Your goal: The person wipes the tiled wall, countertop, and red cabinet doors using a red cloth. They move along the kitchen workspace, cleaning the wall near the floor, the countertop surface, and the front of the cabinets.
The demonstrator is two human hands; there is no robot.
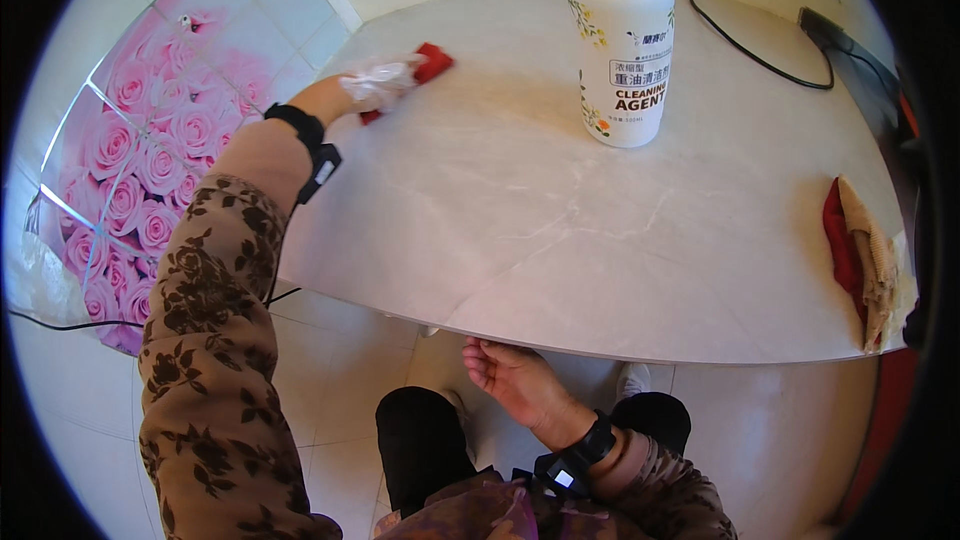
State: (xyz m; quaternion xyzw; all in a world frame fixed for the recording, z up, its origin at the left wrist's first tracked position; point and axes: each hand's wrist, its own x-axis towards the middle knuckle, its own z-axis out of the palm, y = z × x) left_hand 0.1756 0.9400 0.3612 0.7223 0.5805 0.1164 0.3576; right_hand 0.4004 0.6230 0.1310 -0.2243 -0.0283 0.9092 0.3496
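My left hand [381, 84], in a clear plastic glove, presses a red cloth [433, 64] onto the far left part of a grey marble-look tabletop [480, 187]. The cloth shows on both sides of the hand. Bare and palm up, my right hand [517, 382] is at the table's near edge, its fingertips partly hidden beneath the rim; whether it grips the edge, I cannot tell. A white bottle of cleaning agent [626, 52] stands upright at the back of the table, to the right of the gloved hand.
Folded red and tan cloths [862, 262] lie at the table's right end. A black cable [739, 49] curves over the back right, near a dark device [847, 52]. Tiled walls border the table behind, and tiles with pink roses [157, 165] are on the left.
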